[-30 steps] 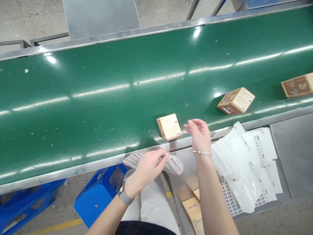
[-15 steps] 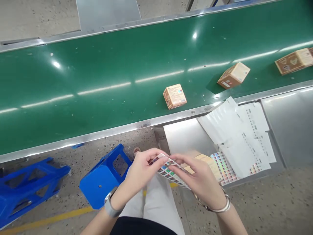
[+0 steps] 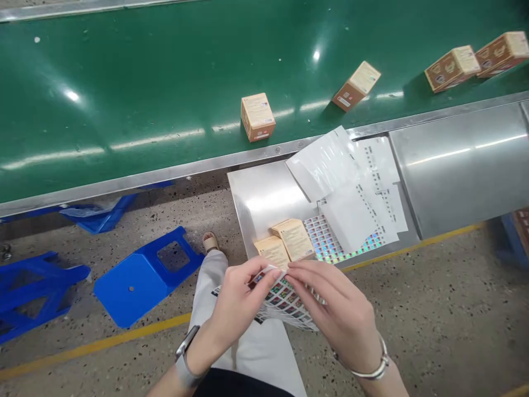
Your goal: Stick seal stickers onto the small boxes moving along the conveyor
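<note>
A sheet of small shiny stickers (image 3: 291,300) is between my hands, above my lap. My left hand (image 3: 239,295) pinches its upper left corner between thumb and fingers. The fingers of my right hand (image 3: 336,303) are closed at the sheet's top edge, the tips meeting close to my left thumb. Whether a loose sticker is between them is hidden. Just beyond my hands, two small cartons (image 3: 295,240) stand on the steel side table (image 3: 264,190). Beside them lies another sticker sheet (image 3: 322,234), partly under white backing sheets (image 3: 351,212).
Along the far side runs a green conveyor belt (image 3: 165,94) with a metal rim. A brown carton (image 3: 258,117) sits on it near the rim, and several more stand to the right. Blue plastic stools (image 3: 132,286) are on the speckled floor at the left.
My view has swung to the right and down. The two cartons on the side table now show clearly past my hands. My hands stay at the sticker sheet, their fingertips closer together.
</note>
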`<state>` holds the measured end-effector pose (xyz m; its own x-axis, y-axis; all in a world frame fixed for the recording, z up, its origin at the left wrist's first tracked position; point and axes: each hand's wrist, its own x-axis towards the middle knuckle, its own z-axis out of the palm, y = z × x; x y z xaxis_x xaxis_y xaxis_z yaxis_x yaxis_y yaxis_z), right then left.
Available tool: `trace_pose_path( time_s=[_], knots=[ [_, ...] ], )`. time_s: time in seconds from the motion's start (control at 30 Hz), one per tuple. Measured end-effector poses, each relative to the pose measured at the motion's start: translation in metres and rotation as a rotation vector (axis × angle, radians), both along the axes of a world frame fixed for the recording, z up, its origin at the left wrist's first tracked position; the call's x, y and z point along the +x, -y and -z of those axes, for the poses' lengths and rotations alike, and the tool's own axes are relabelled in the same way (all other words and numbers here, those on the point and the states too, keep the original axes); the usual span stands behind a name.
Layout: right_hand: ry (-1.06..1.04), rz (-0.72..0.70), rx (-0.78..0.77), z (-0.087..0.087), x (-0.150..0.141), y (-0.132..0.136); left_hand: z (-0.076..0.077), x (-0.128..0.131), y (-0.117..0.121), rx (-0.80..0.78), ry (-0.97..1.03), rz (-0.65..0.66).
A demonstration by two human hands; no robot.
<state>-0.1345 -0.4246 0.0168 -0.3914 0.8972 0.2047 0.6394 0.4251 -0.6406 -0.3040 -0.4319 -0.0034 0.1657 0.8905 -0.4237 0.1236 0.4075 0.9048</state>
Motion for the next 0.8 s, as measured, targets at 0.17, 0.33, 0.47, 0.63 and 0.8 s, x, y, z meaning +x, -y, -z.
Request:
trace_pose_path(
  time_s=[0.17, 0.33, 0.47, 0.63, 0.8],
  knots=[
    [-0.004, 0.046, 0.103, 0.012, 0.028, 0.029, 0.011, 0.033, 0.026, -0.085, 0.017, -0.103],
    [-0.216, 0.29, -0.401, 0.045, 0.064, 0.02, 0.026, 0.039, 0.041, 0.102, -0.204, 0.134],
    [-0.384, 0.368, -0.658, 0.082, 0.074, -0.017, 0.042, 0.048, 0.043, 0.356, -0.388, 0.395],
    [-0.401, 0.367, -0.749, 0.107, 0.064, -0.05, 0.063, 0.067, 0.038, 0.347, -0.575, 0.536],
    [-0.351, 0.366, -0.721, 0.112, 0.06, -0.051, 0.07, 0.07, 0.037, 0.321, -0.566, 0.515]
  ],
)
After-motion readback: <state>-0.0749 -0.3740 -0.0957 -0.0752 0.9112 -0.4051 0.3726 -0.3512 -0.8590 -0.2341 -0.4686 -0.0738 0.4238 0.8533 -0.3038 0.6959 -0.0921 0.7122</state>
